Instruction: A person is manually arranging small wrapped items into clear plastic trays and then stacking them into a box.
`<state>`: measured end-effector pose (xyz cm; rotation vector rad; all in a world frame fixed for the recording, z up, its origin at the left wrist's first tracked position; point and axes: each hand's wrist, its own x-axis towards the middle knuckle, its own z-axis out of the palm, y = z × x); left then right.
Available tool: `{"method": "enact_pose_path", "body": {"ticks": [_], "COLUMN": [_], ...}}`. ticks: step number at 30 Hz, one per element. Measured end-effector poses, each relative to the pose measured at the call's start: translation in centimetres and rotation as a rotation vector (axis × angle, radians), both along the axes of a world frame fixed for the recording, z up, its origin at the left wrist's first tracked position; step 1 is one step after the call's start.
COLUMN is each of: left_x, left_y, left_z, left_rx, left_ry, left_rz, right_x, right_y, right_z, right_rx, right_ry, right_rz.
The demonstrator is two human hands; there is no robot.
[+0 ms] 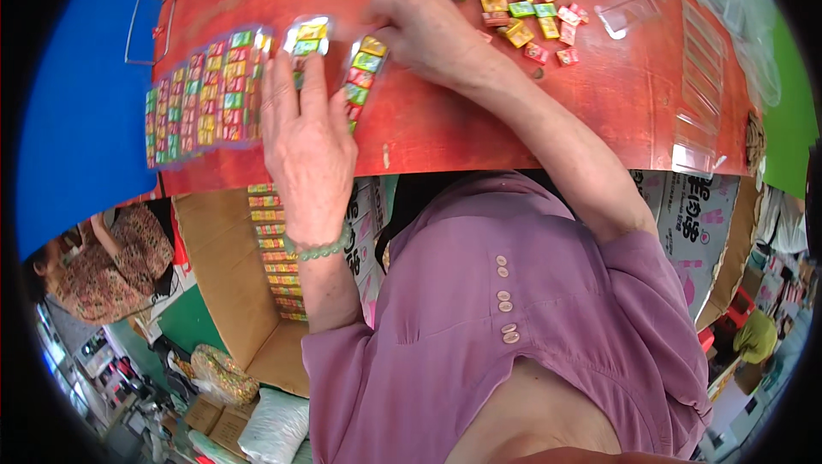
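My left hand [310,139] lies with its fingers stretched out over a clear plastic tray [310,27]. Yellow and green wrapped pieces, like small candy or gum packs, show beyond its fingertips. To its right a narrow clear strip tray [364,70] holds a row of red, green and yellow pieces. My right hand [424,34] is closed at the far end of this strip, its fingertips pressed together; what they hold, if anything, is blurred and hidden. Several filled trays [205,96] stand side by side left of my left hand.
A loose heap of wrapped pieces [518,6] lies on the red table [599,113]. Empty clear trays [702,79] lie at the right. Below the table edge, a cardboard box [227,267] holds stacked filled trays [278,250]. Another person [111,263] sits at the left.
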<state>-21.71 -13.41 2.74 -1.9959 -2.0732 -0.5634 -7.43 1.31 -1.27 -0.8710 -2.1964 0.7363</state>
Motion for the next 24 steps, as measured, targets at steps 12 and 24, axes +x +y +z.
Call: {"method": "enact_pose_path", "body": {"ticks": [12,24], "left_x": [-0.4,-0.2], "left_y": [1.3,1.0], "left_z": [-2.4,-2.1], "left_rx": [0.105,0.105], "left_ry": [0.096,0.142], "left_rz": [0.154,0.196], "right_x": [-3.8,0.0], "right_y": [0.7,5.1], "right_z": [-0.2,2.1], "right_rx": [0.023,-0.159], "right_ry": [-0.040,-0.043], "right_rz": [0.044,-0.066]}}
